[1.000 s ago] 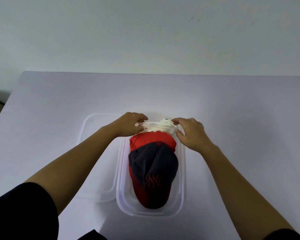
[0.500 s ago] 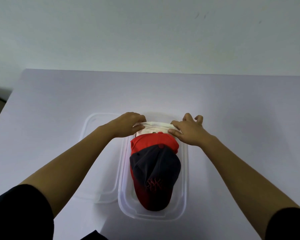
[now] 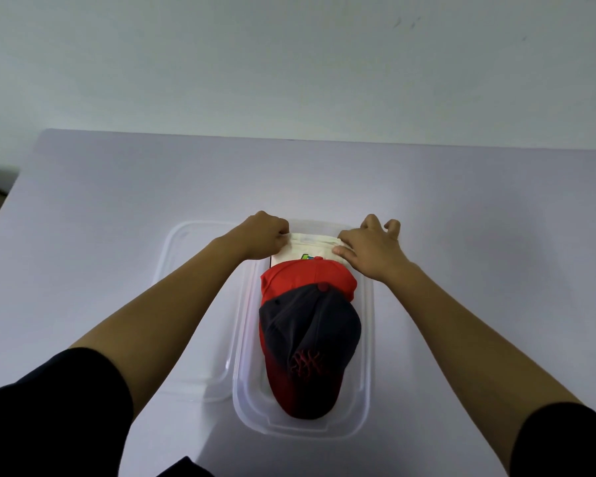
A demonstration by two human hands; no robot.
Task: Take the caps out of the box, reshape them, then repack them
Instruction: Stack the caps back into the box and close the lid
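We are holding the cream fabric cap (image 3: 307,246) stretched between our curled left hand (image 3: 265,235) and pinching right hand (image 3: 370,251), at the far end of the clear plastic box (image 3: 366,339), just beyond the red cap (image 3: 307,278) and the dark navy cap (image 3: 310,335).
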